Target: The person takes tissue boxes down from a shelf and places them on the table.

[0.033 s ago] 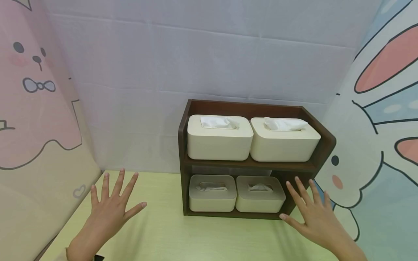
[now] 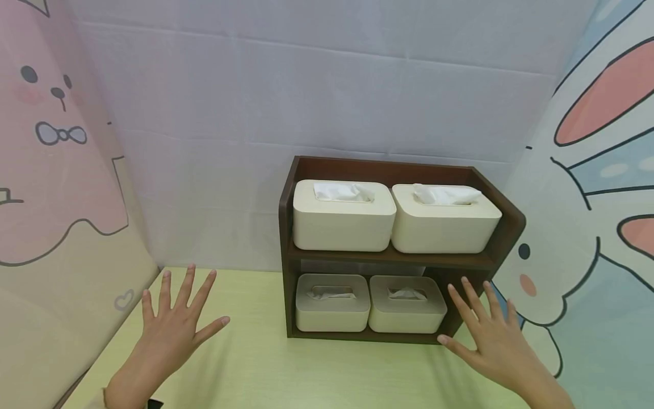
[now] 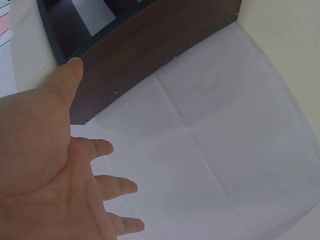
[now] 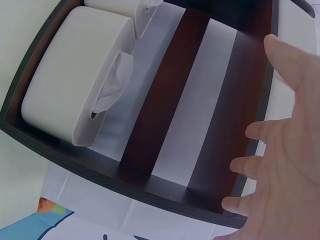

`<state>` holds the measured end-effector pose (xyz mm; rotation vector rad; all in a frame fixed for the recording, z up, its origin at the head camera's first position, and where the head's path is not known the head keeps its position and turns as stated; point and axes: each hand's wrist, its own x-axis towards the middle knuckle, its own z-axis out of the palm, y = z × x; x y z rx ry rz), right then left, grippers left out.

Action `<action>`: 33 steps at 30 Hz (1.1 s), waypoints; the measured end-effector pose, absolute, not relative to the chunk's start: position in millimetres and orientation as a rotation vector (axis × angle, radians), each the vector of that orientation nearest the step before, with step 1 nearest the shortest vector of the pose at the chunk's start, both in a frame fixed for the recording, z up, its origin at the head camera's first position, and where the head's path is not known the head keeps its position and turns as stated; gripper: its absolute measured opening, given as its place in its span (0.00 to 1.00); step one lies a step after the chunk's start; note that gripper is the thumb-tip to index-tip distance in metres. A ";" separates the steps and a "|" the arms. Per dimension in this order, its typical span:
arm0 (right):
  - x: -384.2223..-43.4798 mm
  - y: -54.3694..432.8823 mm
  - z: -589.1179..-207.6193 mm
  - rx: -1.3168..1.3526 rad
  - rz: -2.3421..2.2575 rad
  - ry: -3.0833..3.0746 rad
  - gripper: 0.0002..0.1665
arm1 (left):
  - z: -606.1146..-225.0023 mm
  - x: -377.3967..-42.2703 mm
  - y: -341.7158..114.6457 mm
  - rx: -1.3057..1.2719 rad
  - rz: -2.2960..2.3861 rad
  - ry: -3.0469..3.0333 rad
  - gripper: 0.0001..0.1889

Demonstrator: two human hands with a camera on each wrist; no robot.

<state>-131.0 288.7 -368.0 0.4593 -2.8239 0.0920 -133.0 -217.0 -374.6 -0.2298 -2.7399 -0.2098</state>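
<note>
My left hand, fingers spread and holding nothing, is over the pale table left of a dark brown two-tier shelf. At the shelf's lower right corner, my right hand is also spread with nothing in it, overlapping the shelf's side in the head view. Two cream tissue boxes, a left one and a right one, sit side by side on the upper tier. Below them stand two more, a left one and a right one. White tissue shows in each top slot. The right wrist view shows a tissue box inside the shelf.
The light yellow-green table reaches back to a white cloth backdrop. A pink and cream cartoon panel borders the left side. On the right is a blue panel with a cartoon rabbit, close to the shelf's side.
</note>
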 end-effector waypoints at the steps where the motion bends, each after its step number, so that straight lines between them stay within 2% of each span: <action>1: -131.1 289.0 -368.1 0.459 0.094 -2.825 0.54 | -374.5 -133.0 -217.0 -0.230 -0.208 -2.740 0.44; 21: -133.5 289.7 -359.3 0.504 0.050 -2.717 0.54 | -365.3 -136.0 -208.1 -0.264 -0.282 -2.744 0.42; 33: -141.9 286.1 -330.4 0.529 -0.018 -2.520 0.49 | -334.1 -149.0 -185.7 -0.297 -0.280 -2.709 0.41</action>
